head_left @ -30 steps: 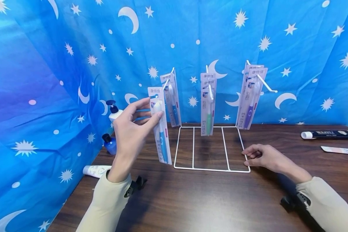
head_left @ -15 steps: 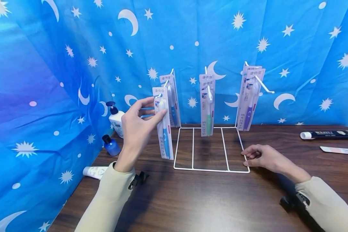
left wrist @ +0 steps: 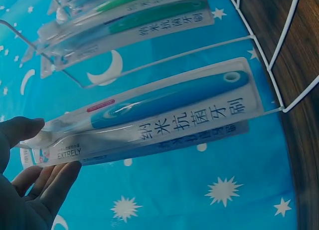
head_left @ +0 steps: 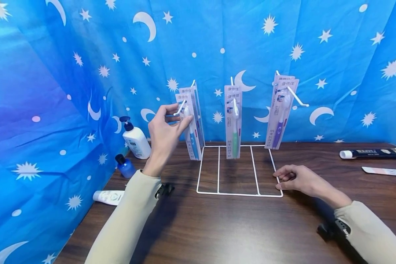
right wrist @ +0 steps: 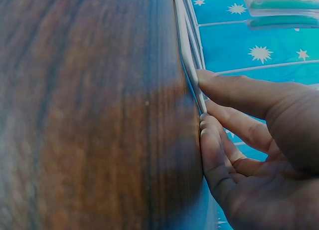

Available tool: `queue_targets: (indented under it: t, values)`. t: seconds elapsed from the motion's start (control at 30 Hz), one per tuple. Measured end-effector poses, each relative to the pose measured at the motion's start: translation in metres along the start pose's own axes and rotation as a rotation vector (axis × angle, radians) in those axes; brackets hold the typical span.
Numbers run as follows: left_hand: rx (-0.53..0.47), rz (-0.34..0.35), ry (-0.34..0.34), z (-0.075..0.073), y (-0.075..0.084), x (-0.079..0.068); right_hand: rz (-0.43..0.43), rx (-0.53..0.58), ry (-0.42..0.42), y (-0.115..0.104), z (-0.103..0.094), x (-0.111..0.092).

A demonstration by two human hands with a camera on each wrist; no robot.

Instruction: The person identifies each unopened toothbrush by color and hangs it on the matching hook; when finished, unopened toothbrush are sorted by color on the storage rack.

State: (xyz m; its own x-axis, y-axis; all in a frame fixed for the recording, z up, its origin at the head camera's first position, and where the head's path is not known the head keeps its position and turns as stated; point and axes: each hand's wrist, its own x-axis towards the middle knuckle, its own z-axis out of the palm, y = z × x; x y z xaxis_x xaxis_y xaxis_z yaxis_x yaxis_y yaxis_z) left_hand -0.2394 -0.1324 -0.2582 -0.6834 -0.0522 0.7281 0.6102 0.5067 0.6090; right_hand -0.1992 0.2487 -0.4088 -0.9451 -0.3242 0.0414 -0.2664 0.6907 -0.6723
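My left hand (head_left: pixel 165 128) pinches a packaged blue toothbrush (head_left: pixel 192 141) near its top, thumb on one side and fingers on the other. The pack hangs at the left hook (head_left: pixel 179 111) of a white wire display rack (head_left: pixel 239 195), in front of another blue pack. In the left wrist view the toothbrush pack (left wrist: pixel 169 103) lies lengthwise from the fingertips, its printed front visible. My right hand (head_left: pixel 303 179) holds the rack's base wire near the front right corner. In the right wrist view, thumb and fingers meet at the white wire (right wrist: pixel 187 45).
Packaged green toothbrushes (head_left: pixel 235 143) hang on the middle hook, purple ones (head_left: pixel 278 128) on the right. At left are a white pump bottle (head_left: pixel 136 142), a blue bottle (head_left: pixel 125 167) and a white tube (head_left: pixel 109 197). A black toothpaste tube (head_left: pixel 371 153) lies at right.
My left hand has moved right and back with the blue toothbrush pack, which now sits further along the left hook, close to the pack behind. The right hand stays on the rack.
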Motion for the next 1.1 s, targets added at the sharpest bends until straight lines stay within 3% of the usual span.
queue_targets:
  t: [0.63,0.9,1.1]
  values:
    - [0.045,-0.009,-0.020,0.015,-0.012,0.021,-0.001,0.005,0.016,-0.003,0.000,-0.004]
    - [0.040,0.000,-0.018,0.016,-0.018,0.016,-0.004,0.034,0.007,-0.003,0.007,-0.009]
    - [0.050,0.020,-0.030,0.015,-0.026,0.005,-0.003,0.035,-0.007,0.000,0.014,-0.012]
